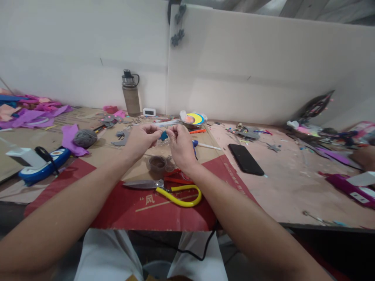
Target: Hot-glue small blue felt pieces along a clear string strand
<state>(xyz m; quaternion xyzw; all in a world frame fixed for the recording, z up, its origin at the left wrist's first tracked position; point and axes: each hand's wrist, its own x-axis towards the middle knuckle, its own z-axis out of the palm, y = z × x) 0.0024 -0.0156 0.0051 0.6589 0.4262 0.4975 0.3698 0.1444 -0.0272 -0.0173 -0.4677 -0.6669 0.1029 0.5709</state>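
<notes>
Both my hands meet above the middle of the table and pinch a small blue piece point(163, 136), too small to make out further. My left hand point(144, 137) has its thumb and fingers closed on the piece's left side. On the other side, my right hand point(181, 143) grips it with thumb and forefinger. Just below the hands sits a small clear cup point(157, 164) with brown contents. Scissors with yellow handles point(187, 196) lie nearer to me on the red cardboard point(117, 214). A blue tool with a white stick point(208, 146) is partly hidden behind my right hand.
A water bottle point(131, 95) and a small white digital clock point(149, 112) stand by the back wall. To the right lies a black phone point(246, 159). Grey yarn point(84, 138) and a blue power strip point(43, 168) are on the left. Another person's hand point(365, 158) shows at far right.
</notes>
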